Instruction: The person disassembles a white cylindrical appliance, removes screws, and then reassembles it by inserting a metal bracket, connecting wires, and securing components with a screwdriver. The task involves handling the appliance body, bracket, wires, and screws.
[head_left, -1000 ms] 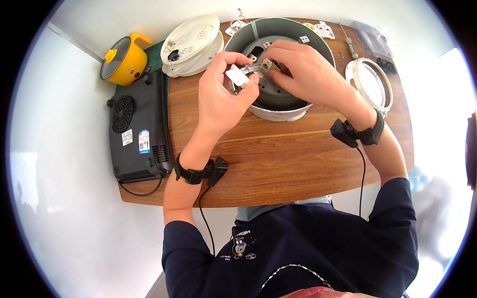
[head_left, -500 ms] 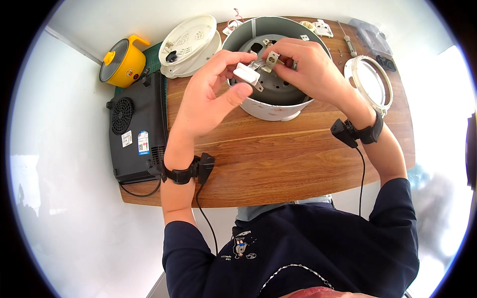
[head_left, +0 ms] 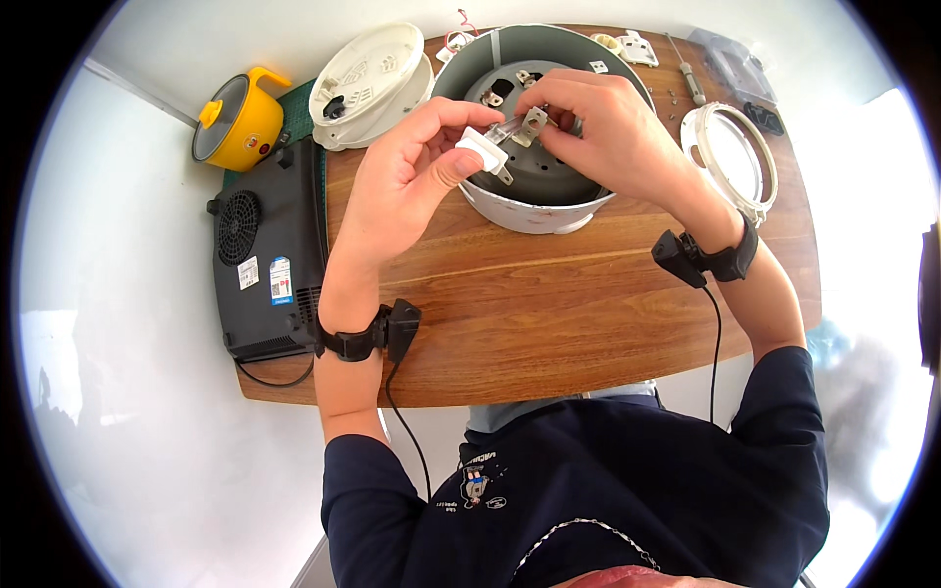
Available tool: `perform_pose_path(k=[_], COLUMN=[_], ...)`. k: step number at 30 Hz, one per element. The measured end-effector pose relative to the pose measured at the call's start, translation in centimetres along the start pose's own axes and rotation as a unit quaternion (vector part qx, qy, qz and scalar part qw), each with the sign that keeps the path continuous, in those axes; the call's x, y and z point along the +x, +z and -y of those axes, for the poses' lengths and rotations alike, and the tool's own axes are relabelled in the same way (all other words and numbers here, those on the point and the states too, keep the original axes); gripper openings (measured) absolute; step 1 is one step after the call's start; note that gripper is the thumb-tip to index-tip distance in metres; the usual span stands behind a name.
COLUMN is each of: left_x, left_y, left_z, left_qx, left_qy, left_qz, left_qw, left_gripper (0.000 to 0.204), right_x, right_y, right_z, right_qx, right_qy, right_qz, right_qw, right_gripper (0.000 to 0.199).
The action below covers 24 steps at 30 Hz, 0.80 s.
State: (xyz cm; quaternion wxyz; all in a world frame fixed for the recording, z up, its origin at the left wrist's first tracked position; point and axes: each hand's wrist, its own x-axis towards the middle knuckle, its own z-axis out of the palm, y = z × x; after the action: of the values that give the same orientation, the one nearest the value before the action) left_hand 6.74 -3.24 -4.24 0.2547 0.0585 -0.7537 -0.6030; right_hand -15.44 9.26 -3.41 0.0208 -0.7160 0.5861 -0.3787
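Note:
Over the open round housing (head_left: 534, 215), white outside and grey inside, I hold a small switch lever assembly with a white plastic block (head_left: 481, 149) and a thin metal bracket (head_left: 530, 124). My left hand (head_left: 407, 176) is closed on the white end, thumb against the block. The fingers of my right hand (head_left: 619, 132) pinch the bracket end; part of it is hidden behind them. Beneath, the housing's grey metal bottom has holes and small metal fittings (head_left: 492, 98).
At the left are a yellow pot (head_left: 240, 137) and a black appliance with a vent (head_left: 270, 230). White round covers (head_left: 377, 73) lie behind my left hand. To the right are a white ring (head_left: 691, 147), a screwdriver (head_left: 694, 86), loose screws and a clear plastic box (head_left: 730, 67).
The white block has tilted slightly and my left thumb has moved in closer against it. Both hands stay over the housing with the same part in them.

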Motion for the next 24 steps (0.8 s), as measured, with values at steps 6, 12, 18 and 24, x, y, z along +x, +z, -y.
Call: perform_pose_path(k=[6,12,18,24], left_x=[0.4,0.9,0.9,0.6], left_y=[0.7,1.4,4.2,4.7], left_z=[0.1,2.8,6.1,7.1], left_qx=[-0.006,0.028,-0.130,-0.124], left_qy=[0.073,0.098,0.026,0.023], left_qz=[-0.038,-0.299,-0.312,-0.330], left_qw=[0.997,0.949,0.941,0.936], left_gripper=[0.031,0.024,0.038,0.043], right_x=[0.1,0.2,0.4,1.7], right_y=[-0.5,-0.7,-0.2,-0.3], right_z=[-0.1,-0.3,-0.3,0.2], right_qx=[0.050,0.096,0.097,-0.042], right_qy=[0.065,0.174,0.120,0.052], right_qz=[0.039,0.031,0.003,0.022], right_qw=[0.996,0.980,0.988,0.998], right_gripper=[0.025,0.028,0.024,0.018])
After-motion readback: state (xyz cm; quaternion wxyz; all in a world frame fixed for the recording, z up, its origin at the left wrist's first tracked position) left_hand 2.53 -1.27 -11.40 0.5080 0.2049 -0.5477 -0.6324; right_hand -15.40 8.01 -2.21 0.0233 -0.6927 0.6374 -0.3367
